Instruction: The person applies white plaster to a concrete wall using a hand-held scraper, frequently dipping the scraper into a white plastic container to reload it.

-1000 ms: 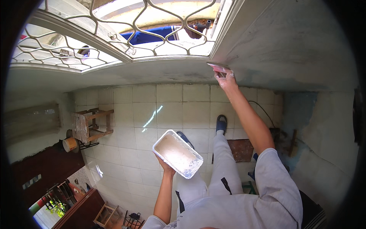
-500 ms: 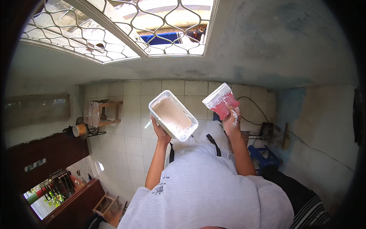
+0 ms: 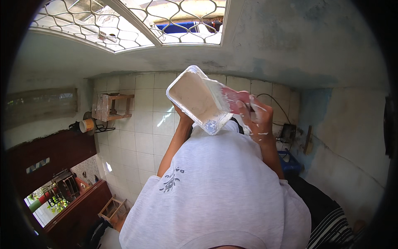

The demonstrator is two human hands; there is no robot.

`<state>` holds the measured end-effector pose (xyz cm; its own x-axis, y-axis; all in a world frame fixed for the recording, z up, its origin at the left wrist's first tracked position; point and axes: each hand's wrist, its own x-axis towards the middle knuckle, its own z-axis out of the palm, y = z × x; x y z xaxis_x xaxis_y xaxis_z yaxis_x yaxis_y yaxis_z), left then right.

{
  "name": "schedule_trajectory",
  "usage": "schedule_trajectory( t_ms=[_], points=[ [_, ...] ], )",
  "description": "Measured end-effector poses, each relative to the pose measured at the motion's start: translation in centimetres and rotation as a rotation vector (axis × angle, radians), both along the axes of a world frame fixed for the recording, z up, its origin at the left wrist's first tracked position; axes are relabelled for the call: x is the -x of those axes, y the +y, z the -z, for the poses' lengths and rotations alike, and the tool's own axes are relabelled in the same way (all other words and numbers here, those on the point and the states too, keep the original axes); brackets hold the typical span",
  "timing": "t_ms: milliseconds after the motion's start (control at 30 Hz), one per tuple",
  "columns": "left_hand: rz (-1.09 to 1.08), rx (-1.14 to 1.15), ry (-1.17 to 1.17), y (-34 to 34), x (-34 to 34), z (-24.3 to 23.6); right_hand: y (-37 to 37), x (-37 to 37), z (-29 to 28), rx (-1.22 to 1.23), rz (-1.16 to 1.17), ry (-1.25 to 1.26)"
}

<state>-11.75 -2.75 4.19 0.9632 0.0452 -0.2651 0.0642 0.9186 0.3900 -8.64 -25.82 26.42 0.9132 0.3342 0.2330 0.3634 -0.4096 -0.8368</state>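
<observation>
My left hand (image 3: pixel 182 114) grips a white rectangular tub (image 3: pixel 173 93) from underneath and the side; most of its fingers are hidden behind the tub. Inside lies a smooth beige-white paste (image 3: pixel 192 97), and the rim is smeared with it. In my right hand (image 3: pixel 255 116) is a wide putty knife (image 3: pixel 232 98) with a red handle part and a paste-coated blade. The blade lies over the right edge of the tub, reaching its rim. White paste spots my right fingers and wrist.
Ahead is a patchy grey wall (image 3: pixel 282 54) with a grilled window (image 3: pixel 178 25). On the tiled floor stand a wooden stool (image 3: pixel 112 106) at left and a blue plastic stool (image 3: pixel 291 164) at right. A dark cable (image 3: pixel 275 101) runs along the floor near the right corner.
My right hand has brought the putty knife left, from apart to over the tub's right edge. The tub has moved up and slightly right in view.
</observation>
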Motion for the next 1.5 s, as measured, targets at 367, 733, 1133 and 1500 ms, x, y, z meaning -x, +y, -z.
schedule_trajectory(
  t_ms=[367, 733, 1133, 1500],
  points=[
    [0.180, 0.449, -0.150, -2.5, 0.0, 0.6, 6.5, -1.2, 3.1, 0.257, -0.184, -0.047],
    [0.100, 0.355, -0.165, -2.3, 0.7, 0.7, 7.1, -1.1, 5.0, 0.146, -0.224, 0.083],
    [-0.192, -0.073, -0.205, -0.5, 0.1, -0.6, 7.8, -1.0, 6.2, 0.078, -0.239, 0.148],
    [-0.171, -0.324, -0.008, 1.3, -0.8, -2.0, 7.6, -1.4, 4.7, 0.043, -0.204, 0.133]
  ],
)
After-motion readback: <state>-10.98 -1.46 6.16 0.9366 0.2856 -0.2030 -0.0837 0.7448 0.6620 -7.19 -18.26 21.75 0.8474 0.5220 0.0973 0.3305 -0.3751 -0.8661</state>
